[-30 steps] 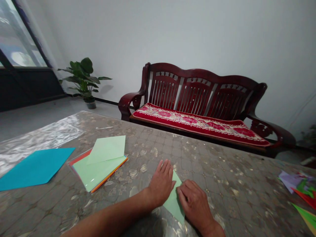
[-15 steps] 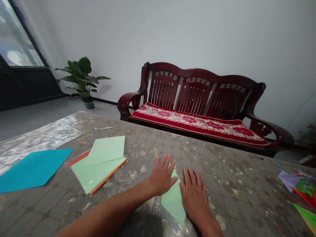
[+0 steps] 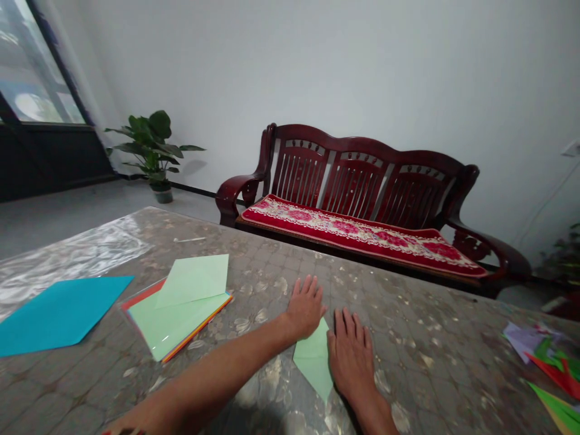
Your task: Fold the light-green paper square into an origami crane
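A pale green sheet of paper, folded into a kite-like shape with a crease across it, lies flat on the patterned tabletop between my hands. My left hand covers the far tip of the paper, palm down with fingers stretched forward. Along the paper's right edge rests my right hand, also palm down, its fingers extended and its thumb at the edge. Neither hand grasps anything. The paper's far end is hidden under my left hand.
To the left lie a pack of coloured paper, a loose pale green sheet, a blue sheet and crinkled clear plastic. Colourful folded paper pieces sit at the far right. A wooden bench stands beyond the table.
My left hand has slid slightly away from me over the paper's far tip, uncovering more of its upper left part. The right hand stays flat near the right edge. The view has shifted slightly.
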Motion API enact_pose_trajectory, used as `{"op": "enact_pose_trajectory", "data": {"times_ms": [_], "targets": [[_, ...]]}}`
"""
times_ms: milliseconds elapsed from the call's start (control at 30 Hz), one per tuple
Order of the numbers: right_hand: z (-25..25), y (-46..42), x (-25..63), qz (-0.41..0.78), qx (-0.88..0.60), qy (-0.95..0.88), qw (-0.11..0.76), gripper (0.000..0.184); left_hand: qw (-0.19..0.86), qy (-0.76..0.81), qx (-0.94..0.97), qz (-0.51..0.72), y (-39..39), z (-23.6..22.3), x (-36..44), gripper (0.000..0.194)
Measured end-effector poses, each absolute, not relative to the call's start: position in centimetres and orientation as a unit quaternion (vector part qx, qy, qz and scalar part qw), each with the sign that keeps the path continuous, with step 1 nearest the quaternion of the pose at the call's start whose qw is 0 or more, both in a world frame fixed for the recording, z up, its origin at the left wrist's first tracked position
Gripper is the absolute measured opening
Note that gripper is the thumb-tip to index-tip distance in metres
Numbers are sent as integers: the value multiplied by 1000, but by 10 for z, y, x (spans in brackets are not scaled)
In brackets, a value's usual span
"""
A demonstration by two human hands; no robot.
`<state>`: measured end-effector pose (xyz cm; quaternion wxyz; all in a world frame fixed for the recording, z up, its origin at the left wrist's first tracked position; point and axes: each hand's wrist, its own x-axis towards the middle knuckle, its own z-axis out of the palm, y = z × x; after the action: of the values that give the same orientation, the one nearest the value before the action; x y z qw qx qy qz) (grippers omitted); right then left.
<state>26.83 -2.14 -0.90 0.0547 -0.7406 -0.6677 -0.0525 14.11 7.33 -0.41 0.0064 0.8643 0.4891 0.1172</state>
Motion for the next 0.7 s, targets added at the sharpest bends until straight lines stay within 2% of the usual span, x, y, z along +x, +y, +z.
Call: {"op": "enact_pose_trajectory", "data": {"times_ms": [100, 300, 500, 633, 700], "targets": [[-5, -18, 266, -56, -746, -663, 39, 51, 24, 462, 879, 115, 55, -9, 141, 51], [-7, -26, 272, -59, -738, -670, 46, 53, 1, 443, 886, 135, 37, -14, 132, 57], [-16, -36, 288, -66, -709, -689, 132, 48, 19, 383, 912, 143, 48, -10, 113, 57], [-5, -38, 291, -10, -679, -705, 206, 44, 81, 398, 899, 167, 46, -6, 97, 51], [2, -40, 288, 28, -650, -724, 228, 48, 122, 427, 875, 196, 40, -5, 88, 48]]}}
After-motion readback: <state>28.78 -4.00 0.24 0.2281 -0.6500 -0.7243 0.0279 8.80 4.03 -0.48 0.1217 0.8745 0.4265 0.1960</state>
